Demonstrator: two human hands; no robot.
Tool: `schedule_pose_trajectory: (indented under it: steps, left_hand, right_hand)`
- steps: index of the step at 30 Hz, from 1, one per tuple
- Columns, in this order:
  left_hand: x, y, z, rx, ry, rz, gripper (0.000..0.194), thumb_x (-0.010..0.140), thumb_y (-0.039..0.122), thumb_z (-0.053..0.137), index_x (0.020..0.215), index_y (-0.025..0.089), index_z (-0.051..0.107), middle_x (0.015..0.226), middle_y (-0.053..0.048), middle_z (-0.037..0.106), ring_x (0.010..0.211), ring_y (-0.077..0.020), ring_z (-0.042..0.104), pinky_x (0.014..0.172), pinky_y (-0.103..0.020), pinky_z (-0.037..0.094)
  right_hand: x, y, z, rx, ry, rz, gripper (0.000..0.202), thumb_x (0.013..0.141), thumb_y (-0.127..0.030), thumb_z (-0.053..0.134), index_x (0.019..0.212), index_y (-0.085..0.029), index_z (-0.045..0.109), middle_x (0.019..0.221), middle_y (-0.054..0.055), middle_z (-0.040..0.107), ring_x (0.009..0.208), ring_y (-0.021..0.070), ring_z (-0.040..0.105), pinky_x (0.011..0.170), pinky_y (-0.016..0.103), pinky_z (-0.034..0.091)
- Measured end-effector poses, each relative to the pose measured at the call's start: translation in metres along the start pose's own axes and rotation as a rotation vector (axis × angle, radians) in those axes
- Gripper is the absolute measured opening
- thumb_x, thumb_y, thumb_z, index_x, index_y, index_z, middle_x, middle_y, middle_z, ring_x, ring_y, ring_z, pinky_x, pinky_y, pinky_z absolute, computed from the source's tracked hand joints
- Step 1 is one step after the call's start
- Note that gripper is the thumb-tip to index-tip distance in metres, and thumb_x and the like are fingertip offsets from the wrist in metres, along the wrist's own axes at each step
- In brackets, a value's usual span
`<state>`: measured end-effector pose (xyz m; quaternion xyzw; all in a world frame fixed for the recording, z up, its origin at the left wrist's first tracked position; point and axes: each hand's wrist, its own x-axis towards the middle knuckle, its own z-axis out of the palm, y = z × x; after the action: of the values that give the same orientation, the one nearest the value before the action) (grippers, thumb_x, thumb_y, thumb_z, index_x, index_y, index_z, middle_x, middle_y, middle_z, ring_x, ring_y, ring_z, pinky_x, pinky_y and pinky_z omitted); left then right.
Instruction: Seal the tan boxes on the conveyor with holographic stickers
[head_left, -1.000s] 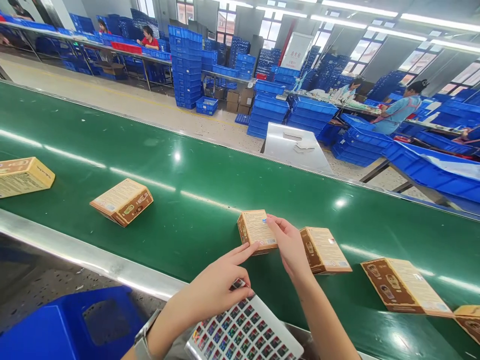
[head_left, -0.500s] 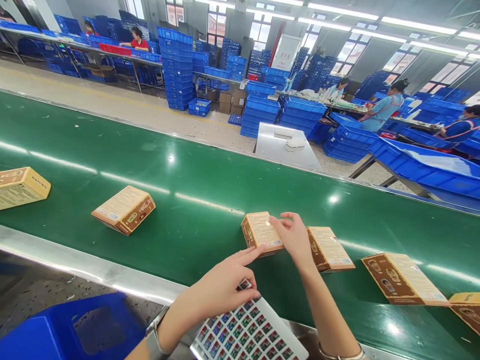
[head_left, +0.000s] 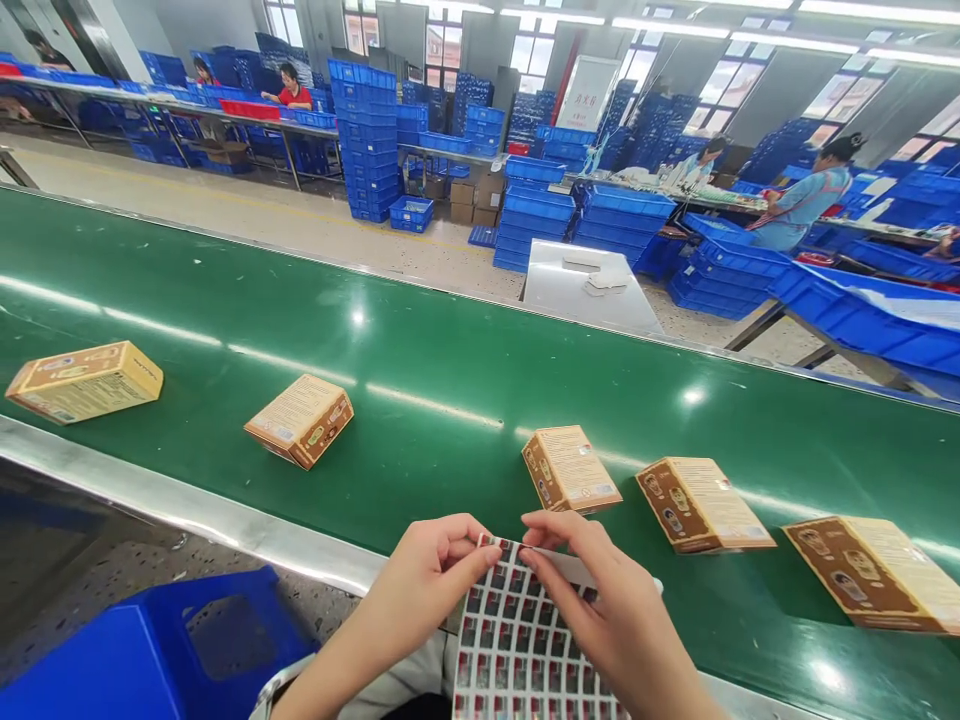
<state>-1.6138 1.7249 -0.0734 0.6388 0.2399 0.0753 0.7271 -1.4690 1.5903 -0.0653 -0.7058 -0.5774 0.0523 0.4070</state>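
Between my two hands hangs a sheet of small shiny stickers (head_left: pixel 517 630), close to the near edge of the green conveyor belt (head_left: pixel 420 340). My left hand (head_left: pixel 431 570) pinches its top left edge between thumb and fingers. At the top edge, slightly to the right, the thumb and index finger of my right hand (head_left: pixel 592 580) close on the sheet; whether a single sticker is between them I cannot tell. Just beyond my right hand lies a brown and cream box (head_left: pixel 574 465), untouched. A second box (head_left: pixel 705 500) lies to its right.
Another box (head_left: pixel 300 420) and a yellowish box (head_left: pixel 86 380) lie farther left on the belt, and one more box (head_left: pixel 877 570) at the right. A blue plastic chair (head_left: pixel 150 650) stands at lower left. Beyond the belt are a metal table (head_left: pixel 592 290), stacked blue crates (head_left: pixel 364 140) and several people.
Both hands have left the box and come back to the sticker sheet, my right hand now gripping its top edge. The boxes appear farther right in view.
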Motion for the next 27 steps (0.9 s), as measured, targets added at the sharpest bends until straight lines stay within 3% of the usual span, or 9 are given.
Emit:
schedule_pose_trajectory:
  steps: [5, 11, 13, 15, 16, 18, 19, 22, 27]
  left_hand:
    - [-0.008, 0.0, -0.001, 0.132, 0.093, 0.097, 0.032, 0.095, 0.043, 0.054, 0.077, 0.016, 0.059, 0.06, 0.005, 0.045, 0.059, -0.0102, 0.036, 0.056, -0.023, 0.028]
    - [-0.011, -0.002, -0.004, 0.199, 0.187, 0.106, 0.037, 0.097, 0.046, 0.049, 0.073, 0.018, 0.055, 0.059, 0.005, 0.045, 0.056, -0.0105, 0.039, 0.053, -0.023, 0.03]
    - [-0.015, -0.002, -0.018, 0.31, 0.283, 0.157, 0.034, 0.097, 0.044, 0.05, 0.074, 0.019, 0.058, 0.067, 0.002, 0.057, 0.064, -0.0134, 0.052, 0.059, -0.024, 0.04]
    - [-0.019, -0.001, -0.044, 0.506, 0.482, 0.287, 0.028, 0.094, 0.039, 0.054, 0.075, 0.021, 0.062, 0.098, -0.004, 0.069, 0.094, -0.0205, 0.062, 0.086, -0.033, 0.049]
    - [-0.022, -0.002, -0.061, 0.615, 0.597, 0.36, 0.025, 0.092, 0.038, 0.057, 0.075, 0.021, 0.064, 0.12, -0.005, 0.066, 0.116, -0.0254, 0.056, 0.104, -0.043, 0.041]
    - [-0.026, -0.007, -0.096, 0.733, 0.824, 0.39, 0.024, 0.09, 0.04, 0.06, 0.075, 0.022, 0.066, 0.149, -0.005, 0.049, 0.143, -0.0336, 0.033, 0.119, -0.058, 0.016]
    - [-0.028, -0.01, -0.111, 0.71, 0.84, 0.355, 0.025, 0.09, 0.042, 0.059, 0.077, 0.022, 0.066, 0.153, -0.004, 0.045, 0.147, -0.0344, 0.027, 0.12, -0.06, 0.013]
    - [-0.034, -0.021, -0.137, 0.573, 0.653, 0.269, 0.028, 0.091, 0.047, 0.058, 0.081, 0.023, 0.066, 0.147, -0.004, 0.053, 0.138, -0.031, 0.044, 0.118, -0.055, 0.029]
    - [-0.039, -0.026, -0.111, 0.699, 0.451, 0.256, 0.025, 0.094, 0.041, 0.055, 0.082, 0.023, 0.068, 0.147, -0.003, 0.055, 0.141, -0.0302, 0.037, 0.116, -0.057, 0.032]
  right_hand:
    - [0.005, 0.004, 0.0, -0.058, 0.035, -0.105, 0.01, 0.095, -0.021, 0.058, 0.101, -0.024, 0.066, 0.102, 0.006, 0.071, 0.088, 0.0199, 0.069, 0.079, 0.032, 0.058]
    - [0.008, -0.009, 0.005, -0.197, 0.067, -0.294, 0.022, 0.091, -0.006, 0.058, 0.103, -0.024, 0.065, 0.106, 0.007, 0.073, 0.096, 0.0232, 0.069, 0.087, 0.041, 0.05]
    - [0.01, -0.009, 0.0, -0.097, 0.052, -0.236, 0.015, 0.092, -0.011, 0.059, 0.096, -0.025, 0.065, 0.108, 0.007, 0.072, 0.098, 0.0233, 0.069, 0.085, 0.038, 0.053]
    - [0.013, -0.007, -0.008, 0.016, 0.067, -0.1, 0.008, 0.092, -0.019, 0.06, 0.092, -0.026, 0.064, 0.111, 0.007, 0.071, 0.1, 0.0229, 0.069, 0.083, 0.036, 0.055]
    - [0.014, -0.004, -0.012, 0.063, 0.088, -0.025, 0.006, 0.093, -0.023, 0.061, 0.091, -0.027, 0.064, 0.112, 0.006, 0.071, 0.102, 0.0232, 0.069, 0.084, 0.036, 0.055]
    - [0.017, 0.003, -0.019, 0.145, 0.147, 0.109, 0.003, 0.092, -0.029, 0.062, 0.092, -0.028, 0.065, 0.116, 0.006, 0.07, 0.108, 0.025, 0.067, 0.089, 0.039, 0.055]
    - [0.02, 0.007, -0.021, 0.186, 0.175, 0.165, 0.005, 0.092, -0.033, 0.063, 0.093, -0.028, 0.065, 0.116, 0.007, 0.07, 0.11, 0.0262, 0.066, 0.09, 0.041, 0.055]
    - [0.032, 0.015, -0.021, 0.288, 0.2, 0.315, 0.018, 0.088, -0.043, 0.066, 0.095, -0.027, 0.066, 0.115, 0.009, 0.07, 0.107, 0.028, 0.067, 0.087, 0.043, 0.057]
    - [0.075, 0.013, 0.014, 0.555, 0.111, 0.441, 0.028, 0.081, -0.049, 0.071, 0.095, -0.024, 0.07, 0.114, 0.009, 0.072, 0.107, 0.0254, 0.066, 0.094, 0.041, 0.053]
